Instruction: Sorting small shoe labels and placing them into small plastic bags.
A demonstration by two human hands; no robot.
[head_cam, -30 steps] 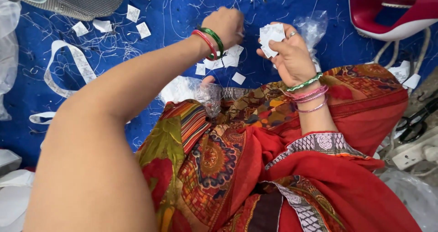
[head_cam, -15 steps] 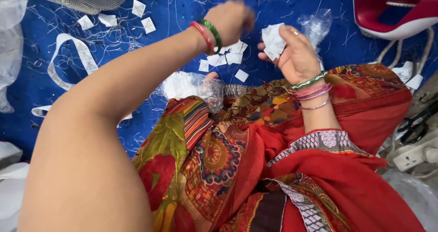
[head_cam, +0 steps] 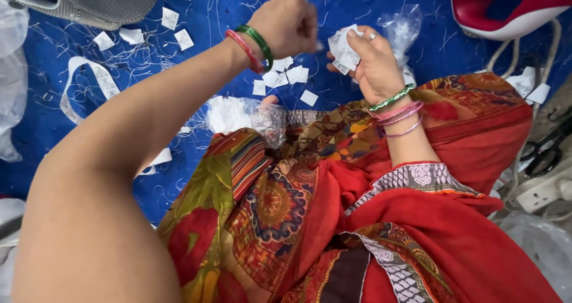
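Note:
My right hand (head_cam: 372, 64) grips a small stack of white paper tags (head_cam: 344, 51), held up over my lap. My left hand (head_cam: 286, 23) is closed in a fist just left of the stack, fingertips near its edge; whether it pinches a tag is hidden by blur. Both wrists wear red and green bangles. Below the hands, several loose white tags (head_cam: 286, 76) lie on the blue cloth (head_cam: 83, 130). A crumpled clear plastic bag (head_cam: 400, 28) sits behind my right hand.
A grey shoe (head_cam: 98, 2) lies top left, a red and white iron (head_cam: 506, 5) top right. White strips (head_cam: 89, 79) and threads litter the cloth. Scissors (head_cam: 545, 151) and a white power strip (head_cam: 545, 190) sit at the right. My patterned red garment (head_cam: 333, 219) fills the foreground.
My left hand rose from the loose tags on the cloth and came close to the stack. My right hand lifted the stack slightly higher.

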